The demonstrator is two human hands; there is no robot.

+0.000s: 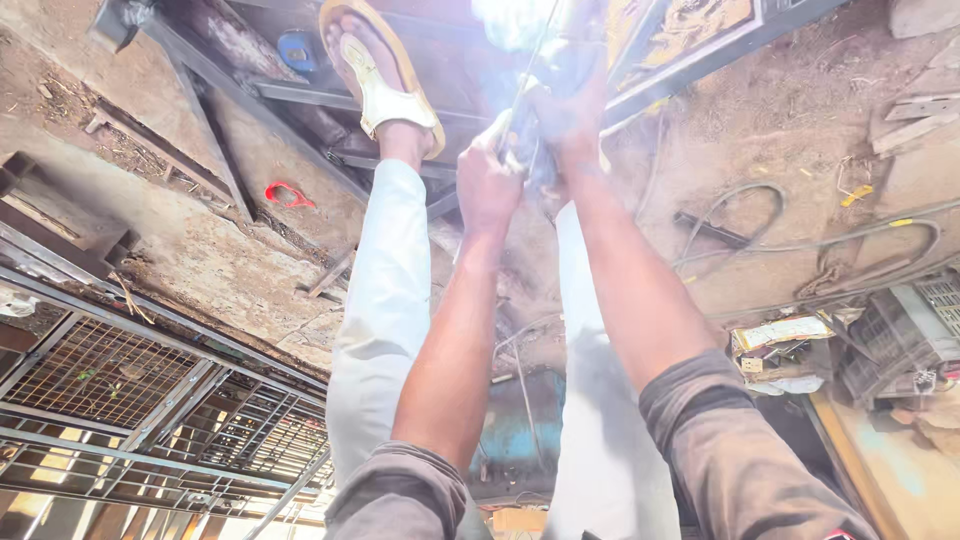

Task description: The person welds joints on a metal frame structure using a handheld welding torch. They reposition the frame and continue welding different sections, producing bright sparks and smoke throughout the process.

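Both hands clenched on welding rod holder: left hand (487, 185), right hand (568, 120) nearer arc. Rod (530, 60) slants up-away from fingers into glare (510, 20) on steel frame (300, 95).

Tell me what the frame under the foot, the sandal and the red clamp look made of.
Frame: likely steel, dark, dull, rust-streaked square bars. Sandal: probably rubber or foam sole, yellow, with a pale, glossy strap, maybe plastic. Red clamp: glossy red, plastic or painted metal; too small to tell.

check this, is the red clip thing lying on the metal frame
No, the red clip lies on the bare concrete floor, beside the metal frame.
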